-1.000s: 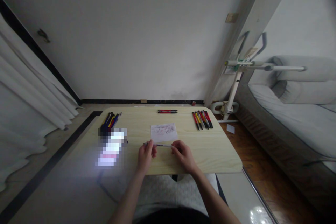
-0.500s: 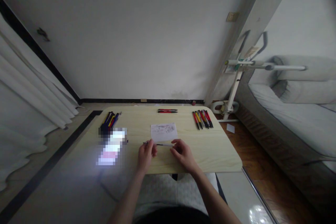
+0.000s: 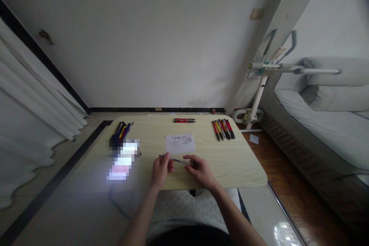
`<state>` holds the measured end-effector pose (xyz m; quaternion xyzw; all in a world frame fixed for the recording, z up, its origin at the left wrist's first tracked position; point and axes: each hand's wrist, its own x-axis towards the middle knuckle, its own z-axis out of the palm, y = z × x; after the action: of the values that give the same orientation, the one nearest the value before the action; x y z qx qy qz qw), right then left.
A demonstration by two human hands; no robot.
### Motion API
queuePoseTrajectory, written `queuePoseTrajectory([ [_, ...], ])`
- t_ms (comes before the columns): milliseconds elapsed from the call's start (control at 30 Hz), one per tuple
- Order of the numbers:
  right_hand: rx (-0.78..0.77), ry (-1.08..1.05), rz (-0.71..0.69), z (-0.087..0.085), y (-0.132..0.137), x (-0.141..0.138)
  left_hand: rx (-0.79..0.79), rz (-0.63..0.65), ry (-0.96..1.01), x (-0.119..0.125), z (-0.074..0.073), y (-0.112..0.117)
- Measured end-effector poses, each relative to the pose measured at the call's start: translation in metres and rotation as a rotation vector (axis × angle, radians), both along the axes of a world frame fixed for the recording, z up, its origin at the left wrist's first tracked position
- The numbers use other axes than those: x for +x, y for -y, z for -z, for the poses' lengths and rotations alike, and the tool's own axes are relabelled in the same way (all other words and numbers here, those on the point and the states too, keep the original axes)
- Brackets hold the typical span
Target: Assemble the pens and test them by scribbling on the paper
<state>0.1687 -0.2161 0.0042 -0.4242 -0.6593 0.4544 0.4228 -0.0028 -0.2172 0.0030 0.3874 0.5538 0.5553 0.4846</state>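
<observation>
In the middle of the table's near side, my left hand [image 3: 162, 169] is closed, pinching a thin, dark and pale stick that looks like a pen refill [image 3: 179, 160]. The refill tilts slightly down toward the right. My right hand [image 3: 201, 170] is around its right end, with thumb and index finger apart; whether they touch it is hard to see. Just beyond the hands lies a white sheet of paper [image 3: 180, 144] with dark markings.
Two red-and-black pens [image 3: 184, 120] lie along the far edge of the pale wooden table [image 3: 230, 169]. Several red, yellow and grey pens [image 3: 223, 130] lie at the right. More pens [image 3: 122, 132] are at the left, beside a bright pixelated patch [image 3: 123, 161].
The right end of the refill has dipped. My right index finger and thumb have spread apart around that end, while my left hand keeps its pinch.
</observation>
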Motion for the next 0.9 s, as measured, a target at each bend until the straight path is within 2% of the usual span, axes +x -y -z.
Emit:
queuePoseTrajectory([
  [100, -0.079, -0.110, -0.097, -0.007, 0.001, 0.001, -0.016, -0.012, 0.008, -0.002, 0.002, 0.000],
  [200, -0.231, -0.302, -0.242, -0.010, 0.000, 0.002, -0.018, -0.012, 0.034, -0.004, 0.003, -0.001],
  [333, -0.445, -0.666, -0.379, -0.006, -0.002, -0.004, -0.028, -0.001, 0.077, -0.004, 0.002, -0.001],
  [433, -0.547, -0.811, -0.415, 0.001, -0.003, -0.013, -0.036, -0.003, 0.107, -0.004, 0.001, -0.001],
  [667, -0.678, -0.842, -0.347, 0.007, -0.007, -0.027, 0.002, 0.034, 0.125, -0.005, 0.003, 0.000],
  [900, -0.666, -0.804, -0.154, 0.011, -0.007, -0.034, -0.008, 0.047, 0.025, -0.005, -0.003, 0.001],
])
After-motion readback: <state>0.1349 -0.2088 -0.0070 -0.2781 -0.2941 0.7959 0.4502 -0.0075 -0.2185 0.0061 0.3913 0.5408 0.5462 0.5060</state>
